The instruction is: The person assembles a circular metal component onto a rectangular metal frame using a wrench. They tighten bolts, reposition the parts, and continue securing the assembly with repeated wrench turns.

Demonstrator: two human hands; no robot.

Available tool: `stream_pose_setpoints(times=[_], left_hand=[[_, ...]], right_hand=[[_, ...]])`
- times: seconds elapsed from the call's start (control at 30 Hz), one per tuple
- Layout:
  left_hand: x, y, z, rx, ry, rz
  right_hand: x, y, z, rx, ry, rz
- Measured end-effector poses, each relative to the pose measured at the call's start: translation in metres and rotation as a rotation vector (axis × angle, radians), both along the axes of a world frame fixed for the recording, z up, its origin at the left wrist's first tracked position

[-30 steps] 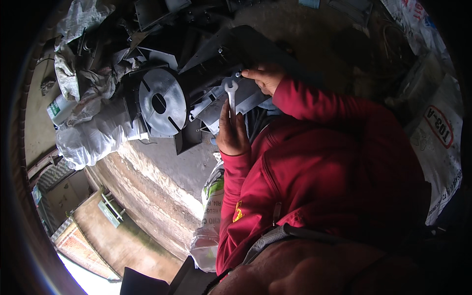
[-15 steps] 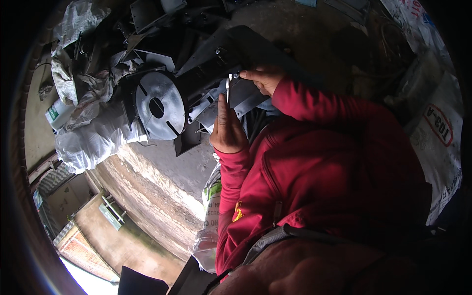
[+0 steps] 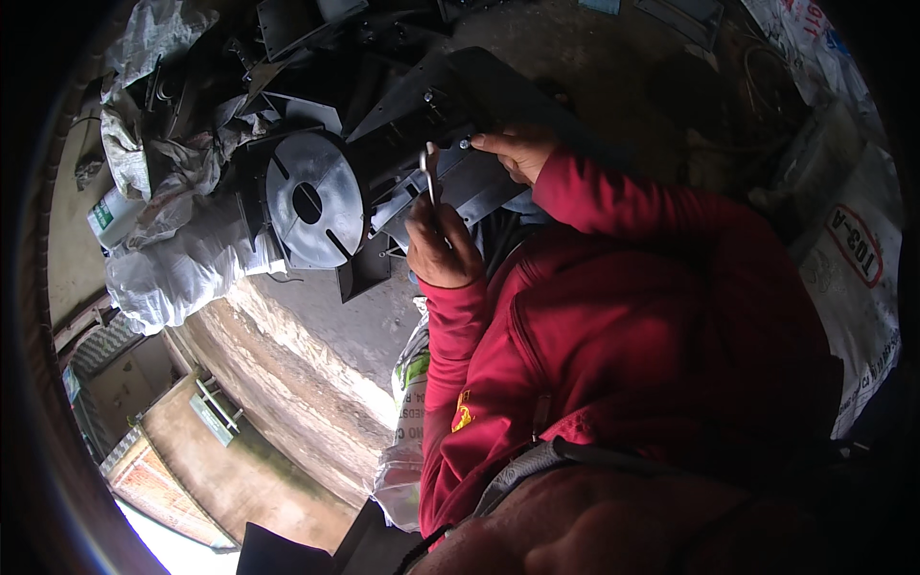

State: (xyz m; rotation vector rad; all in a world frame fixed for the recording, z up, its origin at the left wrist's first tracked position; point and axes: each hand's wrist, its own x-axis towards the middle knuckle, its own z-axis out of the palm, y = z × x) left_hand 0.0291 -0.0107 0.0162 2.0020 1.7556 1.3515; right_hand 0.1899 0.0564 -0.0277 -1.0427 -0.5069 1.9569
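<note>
My left hand (image 3: 443,244) is closed around a slim metal wrench (image 3: 427,174), whose head points up and stands just left of a bolt (image 3: 466,144). My right hand (image 3: 517,153) has its thumb and finger at that bolt, on the side of a dark metal part (image 3: 402,134). A round grey flange plate (image 3: 314,201) with a centre hole and slots forms the left end of this part. A second bolt (image 3: 428,97) stands out farther up the part. The wrench and the bolt are apart.
Dark metal plates and brackets (image 3: 297,110) are piled behind the part. White plastic wrapping (image 3: 192,278) and a white container (image 3: 113,218) lie at the left. Printed sacks (image 3: 843,278) stand at the right, and another sack (image 3: 412,383) is beside my left forearm.
My left hand has drawn the wrench a little to the left, off the bolt, and its index finger has curled in. My right hand stays at the bolt.
</note>
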Motion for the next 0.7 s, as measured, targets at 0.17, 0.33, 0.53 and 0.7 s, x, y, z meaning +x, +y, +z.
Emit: stream_pose_setpoints(times=[0.17,0.33,0.53,0.7], left_hand=[[0.019,0.034,0.018,0.084,0.267,-0.063],[0.024,0.051,0.012,0.049,0.333,-0.021],[0.031,0.047,0.013,-0.017,0.289,-0.023],[0.036,0.046,0.015,0.01,0.282,-0.083]], right_hand=[[0.003,-0.002,0.007,0.014,-0.012,-0.026],[0.003,-0.01,0.017,0.057,-0.011,-0.054],[0.009,-0.013,0.011,0.102,0.065,-0.044],[0.017,-0.017,0.02,0.059,0.121,-0.007]])
